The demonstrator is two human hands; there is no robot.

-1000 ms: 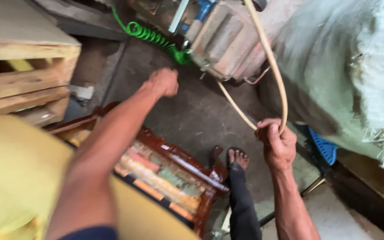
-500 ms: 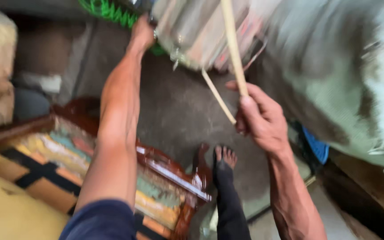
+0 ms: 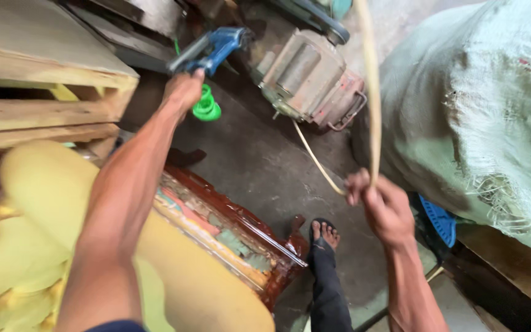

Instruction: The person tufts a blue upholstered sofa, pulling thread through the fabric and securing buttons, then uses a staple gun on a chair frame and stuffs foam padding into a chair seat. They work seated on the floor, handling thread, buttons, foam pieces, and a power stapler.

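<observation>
1. Fingers of the left hand (image 3: pixel 184 91) were clenched around the grip of a blue handheld tool (image 3: pixel 211 49), the arm stretched far forward so the tool sat out over the floor near the back of the space.
2. Just beneath that hand hung a bright green coiled hose (image 3: pixel 206 106), close enough to suggest it fed the tool, which would explain why the tool was held at the hose's reach rather than nearer the body.
3. Fingers of the right hand (image 3: pixel 381 206) were closed on a pale cane-like cord (image 3: pixel 371 92); one length rose steeply up out of the frame and another ran from the fist down toward a rusty grey motor-like machine (image 3: pixel 308 77) on the floor (image 3: pixel 259 166). The raised fist seemed to keep the cord taut and clear of the ground.
4. Between the arms lay a dark red wooden furniture frame (image 3: pixel 241 230) with patterned fabric along its edge, and yellow foam padding (image 3: pixel 38 227) rested on it at the left, within reach of both hands.
5. Stacked wooden pallets (image 3: pixel 38 80) stood at the left, and a large greenish woven sack (image 3: pixel 480 117) filled the right side.
6. One sandalled foot (image 3: pixel 324 237) was planted beside the frame's corner.
</observation>
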